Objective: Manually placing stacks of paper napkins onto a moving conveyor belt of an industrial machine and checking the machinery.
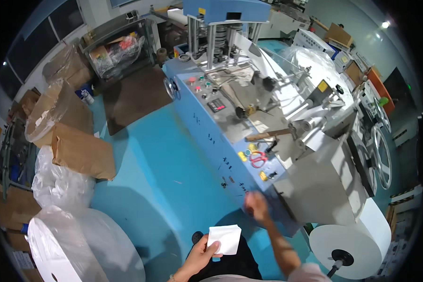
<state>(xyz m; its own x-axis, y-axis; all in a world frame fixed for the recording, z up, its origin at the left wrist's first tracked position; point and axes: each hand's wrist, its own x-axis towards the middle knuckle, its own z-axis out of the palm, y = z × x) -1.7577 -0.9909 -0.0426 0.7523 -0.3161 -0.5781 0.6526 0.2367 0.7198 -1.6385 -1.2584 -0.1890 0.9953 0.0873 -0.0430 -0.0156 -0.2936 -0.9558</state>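
One white tissue pad (224, 238) sits pinched by its left edge in the left hand (199, 256), below the blue machine (211, 127) and over the teal floor (160, 164). It looks light, soft and floppy; the edges seem best to hold. Nearly square, it lies flat, its slightly longer side running left to right. The right hand (257, 206) touches the machine's lower front edge, blurred; I cannot tell its grip.
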